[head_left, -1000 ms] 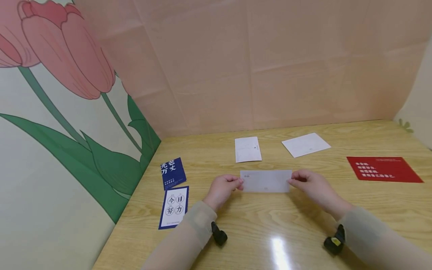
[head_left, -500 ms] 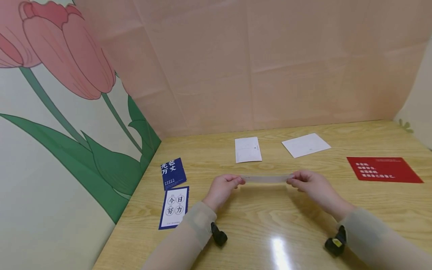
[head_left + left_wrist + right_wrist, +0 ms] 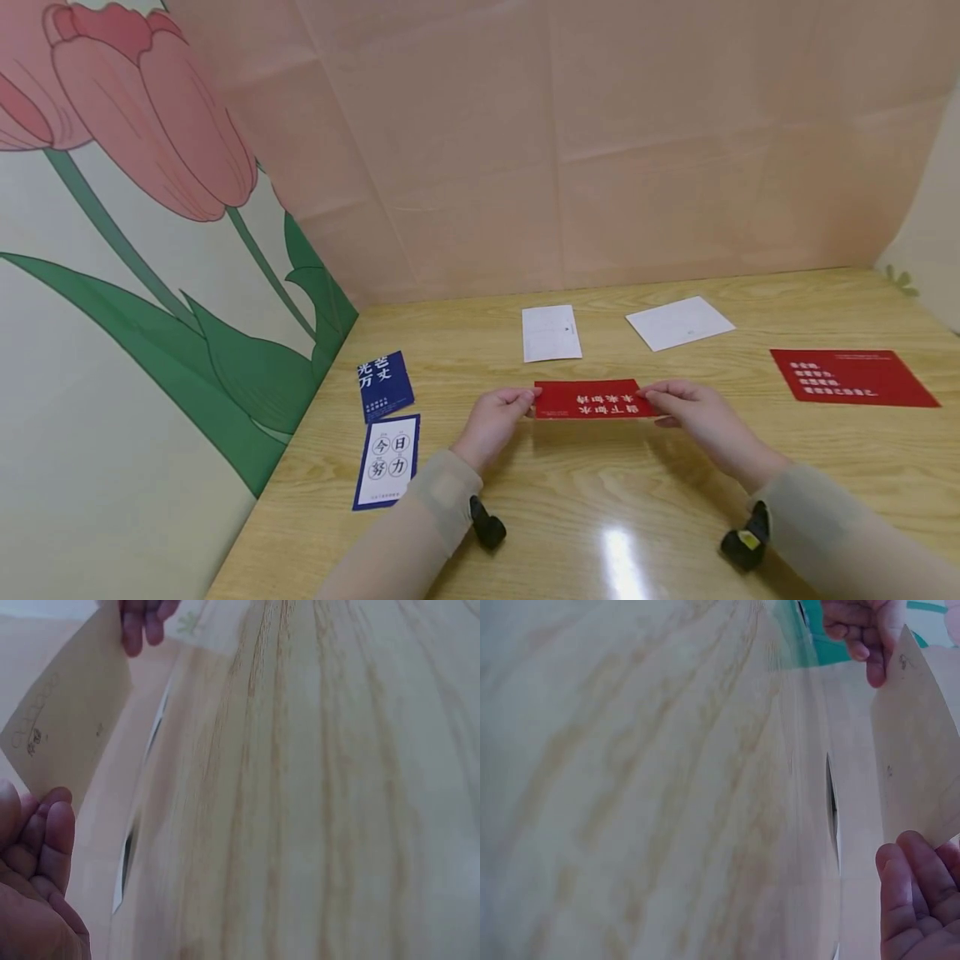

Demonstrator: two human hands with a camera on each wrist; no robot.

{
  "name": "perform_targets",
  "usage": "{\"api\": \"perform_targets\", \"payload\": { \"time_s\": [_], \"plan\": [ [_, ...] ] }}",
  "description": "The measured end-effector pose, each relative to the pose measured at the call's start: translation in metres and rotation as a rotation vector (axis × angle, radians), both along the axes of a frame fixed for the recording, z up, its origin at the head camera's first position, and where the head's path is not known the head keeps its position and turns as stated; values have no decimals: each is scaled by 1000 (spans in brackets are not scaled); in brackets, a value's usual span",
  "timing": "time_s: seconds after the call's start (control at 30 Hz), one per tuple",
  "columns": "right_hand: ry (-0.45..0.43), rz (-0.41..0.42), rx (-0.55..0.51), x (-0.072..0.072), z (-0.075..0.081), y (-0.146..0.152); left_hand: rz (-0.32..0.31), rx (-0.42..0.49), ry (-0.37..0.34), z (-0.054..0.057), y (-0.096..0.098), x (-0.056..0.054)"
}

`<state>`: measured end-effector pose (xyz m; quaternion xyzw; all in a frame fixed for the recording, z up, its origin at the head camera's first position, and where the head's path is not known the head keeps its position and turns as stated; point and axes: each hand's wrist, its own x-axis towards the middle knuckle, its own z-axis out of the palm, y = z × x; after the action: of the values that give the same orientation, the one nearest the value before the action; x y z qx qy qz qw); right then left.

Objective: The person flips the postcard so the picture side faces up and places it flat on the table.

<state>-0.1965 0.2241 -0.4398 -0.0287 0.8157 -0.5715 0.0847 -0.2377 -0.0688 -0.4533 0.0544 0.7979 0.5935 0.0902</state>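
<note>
A red postcard (image 3: 585,400) with white characters, upside down in the head view, is held above the table between both hands. My left hand (image 3: 493,423) pinches its left end between thumb and fingers. At the other end, my right hand (image 3: 693,417) pinches the right edge. From below, the left wrist view shows the card's pale underside (image 3: 82,705) with small printing, the left hand's curled fingers (image 3: 56,832) at its near corner. The right wrist view has the same pale side of the postcard (image 3: 915,750) above the right hand's fingers (image 3: 919,877).
On the wooden table (image 3: 585,517) lie a blue card (image 3: 386,387) and a blue-bordered white card (image 3: 387,461) at left. Two white cards, one upright (image 3: 551,333) and one slanted (image 3: 681,322), lie at the back. A red card (image 3: 851,377) is at right.
The held postcard has turned over: its white side faced up a second ago, it was edge-on half a second ago, and now its red side shows. Both hands stay in place.
</note>
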Motion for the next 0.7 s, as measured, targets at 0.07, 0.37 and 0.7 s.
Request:
{"api": "perform_targets", "payload": {
  "time_s": [0.07,0.37,0.7],
  "plan": [
    [-5,0,20,-1,0,0,-2,2,-2,-1,0,0],
    [-1,9,125,-2,-1,-2,6,-1,-56,-1,1,0],
    [-18,47,145,-2,-4,-4,0,-93,-7,-6,5,0]
  ]
}}
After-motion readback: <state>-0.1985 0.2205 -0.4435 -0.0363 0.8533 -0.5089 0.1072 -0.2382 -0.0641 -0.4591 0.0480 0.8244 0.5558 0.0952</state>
